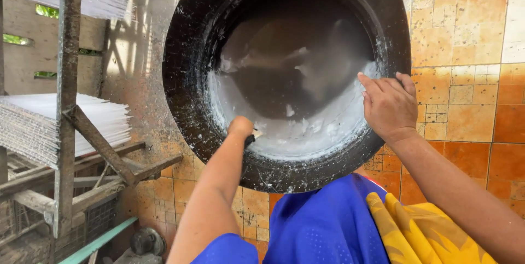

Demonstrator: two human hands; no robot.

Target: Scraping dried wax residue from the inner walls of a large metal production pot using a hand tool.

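Scrubbing stage: left hand (240, 127) fist-clenched around small dark-handled brush (252, 137), working white residue inside large black round metal pan (188, 105) tilted over orange tiled floor (476, 105); right hand (389, 105), fingers together, flat, steadies rim. Next move likely calls for sweeping remaining residue.

Just one cam here, head-mounted, looking steeply down and fwd past the wearer's own arms. It's pretty close: a big black pan (284, 78) fills most of the frame, tiled floor (470, 111) behind it on the right, wooden rack (68, 105) at the left edge. No 2nd view, so nothing overlaps w/ anything.
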